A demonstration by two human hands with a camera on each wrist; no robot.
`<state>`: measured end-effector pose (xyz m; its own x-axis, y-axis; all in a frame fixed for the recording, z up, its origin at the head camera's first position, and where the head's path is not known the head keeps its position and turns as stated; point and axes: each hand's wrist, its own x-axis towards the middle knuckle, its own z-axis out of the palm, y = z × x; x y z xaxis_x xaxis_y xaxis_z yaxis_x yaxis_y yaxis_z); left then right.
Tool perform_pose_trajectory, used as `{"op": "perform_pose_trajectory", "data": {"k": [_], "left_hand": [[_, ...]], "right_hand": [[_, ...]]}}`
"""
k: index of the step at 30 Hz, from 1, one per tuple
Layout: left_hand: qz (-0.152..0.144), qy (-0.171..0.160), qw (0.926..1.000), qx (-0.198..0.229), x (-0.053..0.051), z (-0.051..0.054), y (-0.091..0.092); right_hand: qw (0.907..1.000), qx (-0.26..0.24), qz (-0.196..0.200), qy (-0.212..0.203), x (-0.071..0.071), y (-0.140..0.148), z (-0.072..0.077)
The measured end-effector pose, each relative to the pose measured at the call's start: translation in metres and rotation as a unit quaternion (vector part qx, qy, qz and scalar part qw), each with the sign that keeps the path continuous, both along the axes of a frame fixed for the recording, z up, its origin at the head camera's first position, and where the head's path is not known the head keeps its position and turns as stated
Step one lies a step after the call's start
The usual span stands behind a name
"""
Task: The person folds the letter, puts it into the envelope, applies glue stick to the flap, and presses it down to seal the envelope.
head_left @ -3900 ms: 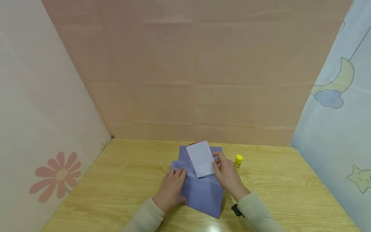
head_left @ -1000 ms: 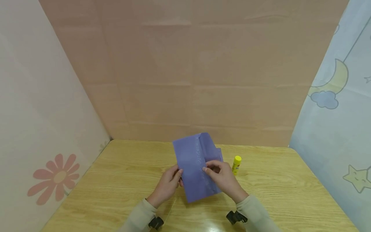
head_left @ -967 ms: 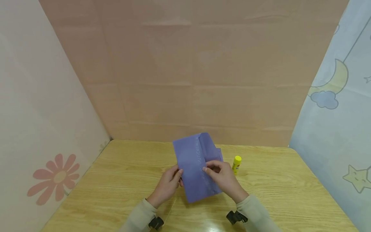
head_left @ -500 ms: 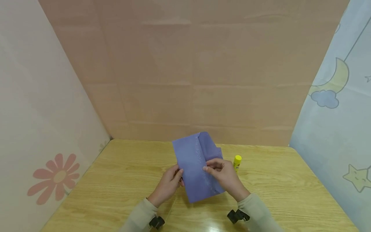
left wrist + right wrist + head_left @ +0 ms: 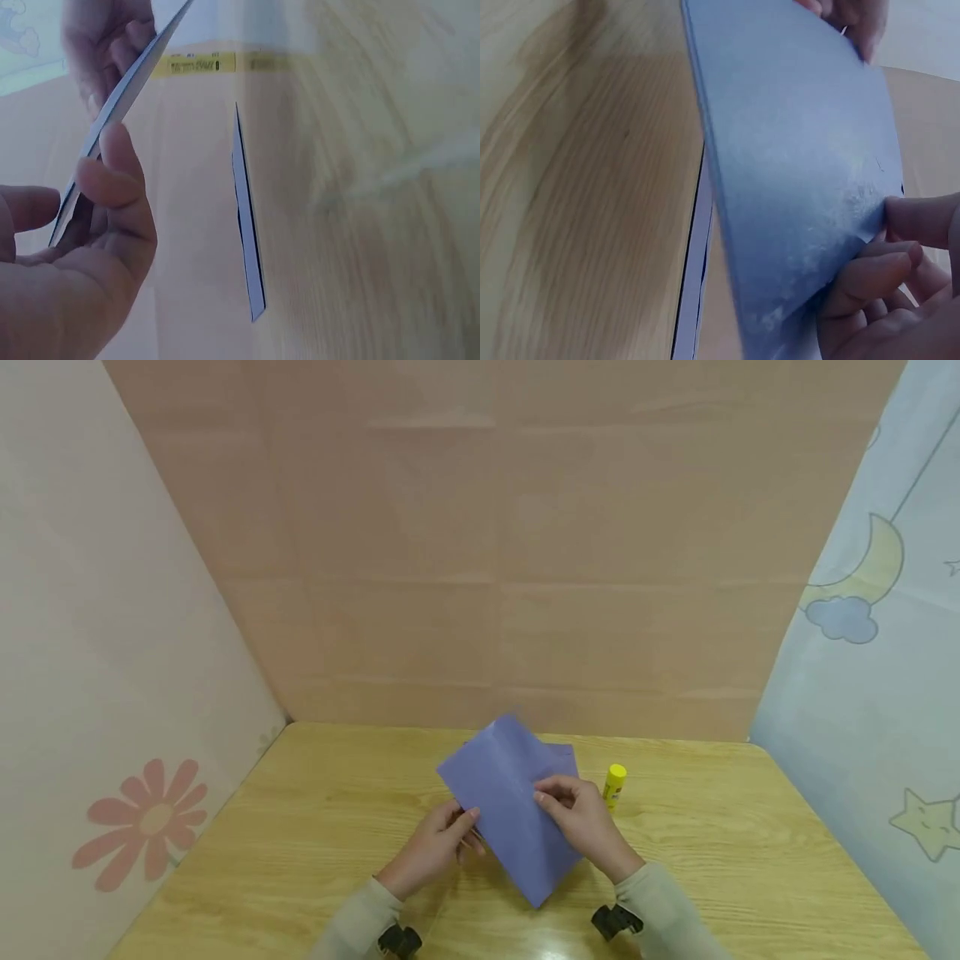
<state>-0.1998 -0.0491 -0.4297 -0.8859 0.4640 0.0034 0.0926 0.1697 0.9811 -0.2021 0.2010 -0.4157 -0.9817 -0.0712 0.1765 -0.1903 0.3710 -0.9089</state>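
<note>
A folded purple paper [image 5: 498, 781] is held tilted above the table between my two hands. My left hand [image 5: 435, 850] pinches its left edge, thumb on top and fingers beneath. At the right side my right hand [image 5: 588, 827] grips it between thumb and fingers. The right wrist view shows whitish, shiny marks on the paper [image 5: 795, 135] near my right thumb. Another purple sheet [image 5: 564, 755] lies on the table behind and under the held one, mostly hidden; the left wrist view catches this lying sheet [image 5: 249, 232] nearly edge-on.
A yellow glue stick [image 5: 615, 783] stands just to the right of my right hand. The wooden table [image 5: 337, 793] ends at a brownish backdrop [image 5: 405, 610], with patterned side panels [image 5: 862, 693] left and right.
Earlier a white card was in my right hand over the purple papers; it is out of sight now. Since half a second ago, the held paper has turned, its lower corner swinging right and toward me.
</note>
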Motion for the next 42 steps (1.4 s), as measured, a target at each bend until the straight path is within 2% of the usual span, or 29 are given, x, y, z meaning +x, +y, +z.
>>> {"op": "perform_pose_trajectory", "data": {"k": [6, 13, 18, 25, 27, 30, 32, 37, 42], "left_hand": [[0.056, 0.005, 0.9983, -0.014, -0.009, 0.002, -0.019], [0.038, 0.027, 0.9961, -0.075, -0.015, -0.005, -0.03], [0.041, 0.047, 0.9892, -0.133, -0.015, -0.01, -0.032], [0.059, 0.087, 0.9673, -0.231, -0.011, -0.012, -0.029], [0.072, 0.117, 0.9568, -0.256, -0.007, -0.011, -0.025], [0.077, 0.169, 0.9366, -0.297, -0.001, -0.009, -0.019], [0.064, 0.189, 0.9273, -0.317, 0.004, -0.007, -0.014], [0.013, 0.187, 0.917, -0.352, 0.014, -0.003, -0.004], [-0.007, 0.207, 0.9012, -0.381, 0.021, -0.005, 0.001]], "right_hand": [[0.9955, 0.091, 0.025, 0.005, -0.004, 0.006, -0.009], [0.9867, 0.139, 0.083, -0.009, -0.007, 0.008, -0.016], [0.9782, 0.174, 0.111, 0.016, -0.01, 0.007, -0.02], [0.9623, 0.236, 0.124, 0.052, -0.012, 0.002, -0.023], [0.9584, 0.249, 0.126, 0.06, -0.013, 0.001, -0.025], [0.9555, 0.259, 0.128, 0.062, -0.014, 0.0, -0.027], [0.9546, 0.261, 0.13, 0.06, -0.015, -0.001, -0.028], [0.95, 0.271, 0.145, 0.055, -0.016, -0.002, -0.032], [0.9469, 0.279, 0.148, 0.062, -0.016, -0.001, -0.035]]}}
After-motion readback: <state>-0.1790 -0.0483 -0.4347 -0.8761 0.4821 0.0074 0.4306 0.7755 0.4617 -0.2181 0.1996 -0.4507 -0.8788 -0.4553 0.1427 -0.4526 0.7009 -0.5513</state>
